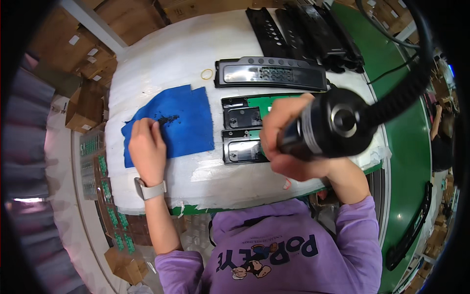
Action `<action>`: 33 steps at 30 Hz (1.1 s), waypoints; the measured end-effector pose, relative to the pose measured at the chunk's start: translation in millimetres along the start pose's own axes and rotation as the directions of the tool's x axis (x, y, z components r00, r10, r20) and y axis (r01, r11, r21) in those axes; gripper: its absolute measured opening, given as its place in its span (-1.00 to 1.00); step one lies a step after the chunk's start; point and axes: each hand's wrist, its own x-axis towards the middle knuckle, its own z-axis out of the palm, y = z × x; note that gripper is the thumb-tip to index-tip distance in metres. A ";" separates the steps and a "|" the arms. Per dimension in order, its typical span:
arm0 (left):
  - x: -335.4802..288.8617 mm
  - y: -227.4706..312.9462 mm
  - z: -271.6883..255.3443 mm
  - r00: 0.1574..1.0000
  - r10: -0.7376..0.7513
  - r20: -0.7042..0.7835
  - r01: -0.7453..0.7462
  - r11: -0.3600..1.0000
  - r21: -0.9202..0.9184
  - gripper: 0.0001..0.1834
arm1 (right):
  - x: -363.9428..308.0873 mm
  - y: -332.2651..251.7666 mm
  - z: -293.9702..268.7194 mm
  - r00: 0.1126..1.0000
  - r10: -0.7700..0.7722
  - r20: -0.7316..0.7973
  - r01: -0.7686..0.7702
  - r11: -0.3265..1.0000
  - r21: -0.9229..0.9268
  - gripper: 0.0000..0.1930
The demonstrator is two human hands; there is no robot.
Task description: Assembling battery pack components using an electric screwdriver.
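Observation:
A blue cloth (191,127) lies on the left of the white-covered table. On it is a small heap of tiny black screws (169,119). My left hand (148,149), with a watch at the wrist, rests on the cloth beside the heap. Its fingers are pinched together; what they hold, if anything, is too small to see. My right hand (284,120) is wrapped round a black electric screwdriver (313,130). Under it lie two black plastic housings (242,149) with green circuit boards (257,102), partly covered by the hand and tool. The screwdriver's tip is hidden.
Behind the housings sits a long black panel (271,73) with a row of round buttons. More black panels (313,34) are stacked at the far right. A yellow rubber band (207,74) lies near the cloth. The screwdriver's thick cord (406,98) arches on the right. Cardboard boxes (85,105) stand left.

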 end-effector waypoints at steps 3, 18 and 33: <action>3.9 5.0 4.8 0.997 -0.015 0.075 0.029 0.981 -0.190 -0.87 | 3.6 -0.7 -7.3 0.991 -0.048 0.127 0.058 0.996 -0.074 -0.72; 1.5 96.5 16.0 0.668 0.215 0.712 0.692 0.172 -0.701 -0.85 | -3.6 -13.6 -43.2 0.915 -0.282 -0.288 0.395 0.774 0.495 -0.66; -12.0 110.6 27.2 0.660 0.246 0.710 0.719 0.068 -0.692 -0.85 | -6.8 -6.6 -39.7 0.918 -0.191 -0.347 0.344 0.817 0.462 -0.66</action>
